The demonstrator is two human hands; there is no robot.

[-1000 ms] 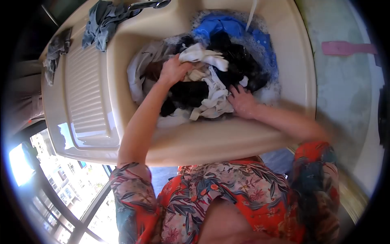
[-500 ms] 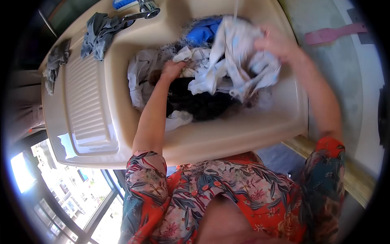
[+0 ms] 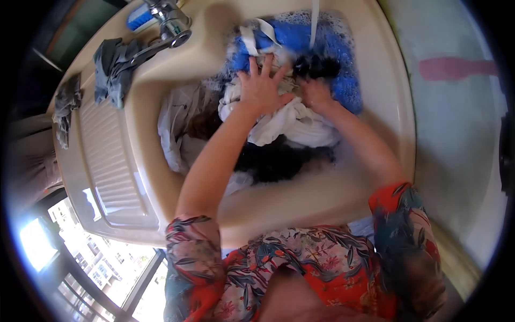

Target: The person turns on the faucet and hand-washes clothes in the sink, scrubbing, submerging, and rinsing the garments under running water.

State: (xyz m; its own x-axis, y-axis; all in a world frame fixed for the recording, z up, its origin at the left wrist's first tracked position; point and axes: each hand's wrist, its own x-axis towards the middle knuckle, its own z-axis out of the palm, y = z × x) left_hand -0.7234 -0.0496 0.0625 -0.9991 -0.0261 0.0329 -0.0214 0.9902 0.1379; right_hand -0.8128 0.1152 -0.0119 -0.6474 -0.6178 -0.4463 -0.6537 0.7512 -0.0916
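Observation:
My left hand lies with its fingers spread over wet white cloth in the middle of the sink. To its right, my right hand reaches into the same heap; its fingers are blurred and partly hidden among the cloth. Just beyond it sits a dark wet bundle. Blue fabric lies in sudsy water behind both hands, with white straps at its left. Black cloth rests nearer my body. A whitish garment is bunched against the sink's left side.
Water runs in a thin stream into the beige sink. A chrome faucet stands at the back left, near a blue brush. Grey cloths lie by the ribbed washboard. A pink strip-like object is at right.
The white patterned cloth my right hand held up is lowered or out of sight. My left hand has moved right and spread its fingers; my right hand has moved left and down. More blue fabric shows.

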